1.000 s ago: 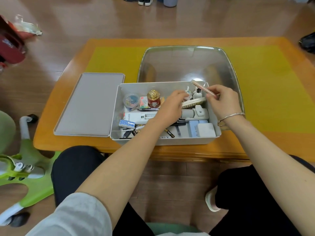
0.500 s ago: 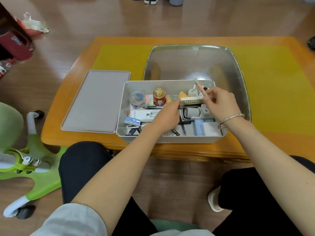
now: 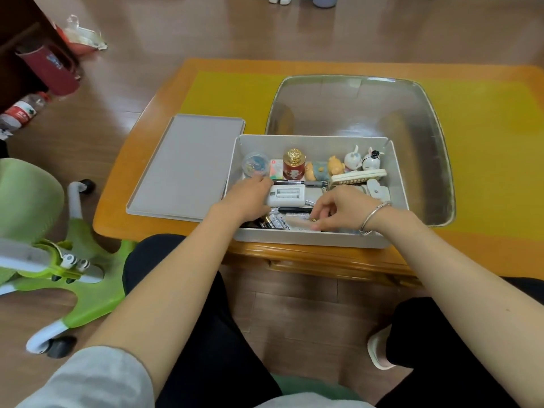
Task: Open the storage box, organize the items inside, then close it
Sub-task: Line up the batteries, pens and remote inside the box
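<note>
1. The storage box (image 3: 312,237) sits open at the near edge of the table (image 3: 477,248), right in front of me, with its lid (image 3: 185,166) lying flat just to its left. I judge I am in the middle of sorting, with closing not yet due.

2. The relation that matters: a loose heap of batteries (image 3: 275,222) and pens (image 3: 294,210) lies along the near wall of the box, between my two hands. Their long axes run roughly left to right, along that wall.

3. My right hand (image 3: 338,209) is nearer to them. It reaches in from the right, palm down, fingers curled with the tips down among the small things at the near wall. It looks like a pinch on something there, but I cannot tell what.

4. My left hand (image 3: 250,195) comes in from the left, knuckles up, its fingers against the left end of the white battery case (image 3: 287,195) in the middle of the box. Whether it grips the case or only touches it, I cannot tell.

5. The figurines (image 3: 353,163) and the red jar (image 3: 294,164) stand in a row along the far wall, apart from both hands.

6. For the next move I would gather the pens lengthwise, keeping them parallel to the near wall.
</note>
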A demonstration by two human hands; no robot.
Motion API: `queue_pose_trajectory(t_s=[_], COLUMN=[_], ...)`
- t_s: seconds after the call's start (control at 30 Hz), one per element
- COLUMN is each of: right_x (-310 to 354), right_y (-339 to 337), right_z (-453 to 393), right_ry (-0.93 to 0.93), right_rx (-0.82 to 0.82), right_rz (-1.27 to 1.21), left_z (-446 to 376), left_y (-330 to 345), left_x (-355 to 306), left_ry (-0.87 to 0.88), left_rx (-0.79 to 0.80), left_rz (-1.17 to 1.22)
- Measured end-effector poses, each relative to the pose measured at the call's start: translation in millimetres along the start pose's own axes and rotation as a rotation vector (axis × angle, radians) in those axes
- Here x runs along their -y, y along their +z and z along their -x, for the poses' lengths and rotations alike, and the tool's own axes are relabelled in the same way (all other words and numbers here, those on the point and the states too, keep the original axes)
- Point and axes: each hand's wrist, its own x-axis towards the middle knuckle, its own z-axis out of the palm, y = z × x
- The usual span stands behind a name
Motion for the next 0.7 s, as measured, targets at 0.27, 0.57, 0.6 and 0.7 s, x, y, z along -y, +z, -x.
queue_pose_trajectory(t_s=[0.27,0.57,0.6,0.7], right_x=[-2.6,4.5,3.3,-4.8], right_y=[-7.8,-15.4,-18.4,-27.8], right_z=[-4.3,-2.5,-0.6,6.5], right_ry=[-0.020,-0.090,-0.061,-0.007], right_rx=[-0.337,-0.411,-0.393,-0.334], right_rz=[0.036,0.396,0.378,0.327], left_z=[3.9,3.7,2.7,1.1], left_y=[-4.4,-33.0,-34.7,-31.9], left_x=[-1.3,-48.2,-56.7,-74.6], left_ry=[0.030,0.341,0.387,0.447], left_rx=[-0.104,-0.347,-0.364,-0.431], left_rz=[0.182,0.310,0.288,0.236])
